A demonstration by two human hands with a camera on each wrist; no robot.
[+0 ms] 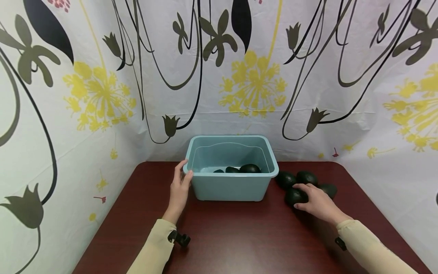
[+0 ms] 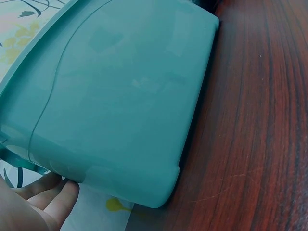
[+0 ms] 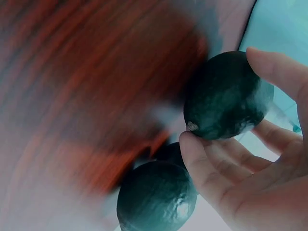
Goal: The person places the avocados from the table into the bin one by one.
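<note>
Right hand (image 1: 319, 201): grip pinching avocado (image 1: 295, 197), right of bin (image 1: 230, 188). Left hand (image 1: 178, 190): grip holding bin's left rim. Risk: smooth skin could slip the pinch; neighbouring avocados (image 1: 307, 177) may roll if bumped.

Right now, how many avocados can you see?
7 avocados: three in the blue bin, one gripped by the right hand, and three clustered near that hand on the table, right of the bin. More may be hidden inside the bin.

Avocados (image 1: 250, 168), lower parts hidden behind the front of the blue bin (image 1: 230, 188).
</note>
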